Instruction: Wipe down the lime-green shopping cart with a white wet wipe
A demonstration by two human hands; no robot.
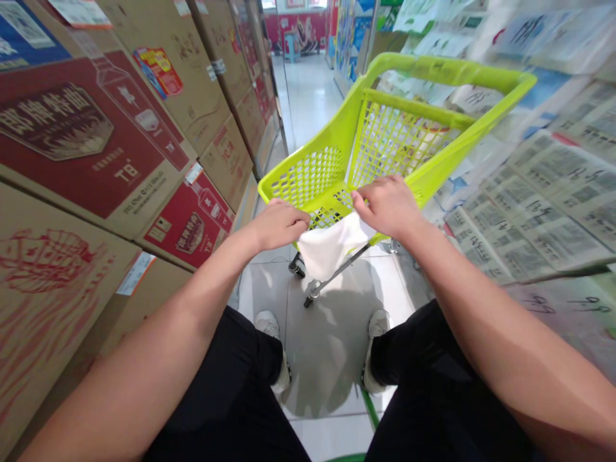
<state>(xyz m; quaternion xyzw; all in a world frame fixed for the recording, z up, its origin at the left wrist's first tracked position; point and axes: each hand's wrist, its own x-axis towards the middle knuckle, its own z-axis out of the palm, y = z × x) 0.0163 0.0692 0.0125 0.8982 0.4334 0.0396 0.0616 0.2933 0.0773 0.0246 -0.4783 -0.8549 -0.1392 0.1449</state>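
Ahead of me stands a lime-green shopping cart (312, 173), turned at an angle, its basket showing no goods that I can make out. A white cloth (330, 247) hangs across the near edge of the basket, stretched between my hands. My left hand (282, 224) is closed on the cloth's left end, its fingers curled by the cart's near left side. My right hand (389, 204) is closed at the cloth's right end, against the near rim. Both sets of fingertips are partly hidden.
Stacked cardboard boxes (163, 141) line the left side. Shelves of packaged goods (553, 186) with handwritten prices run along the right. A tiled aisle (312, 96) leads to a blue stool (291, 46). Something green (369, 407) lies on the floor between my legs.
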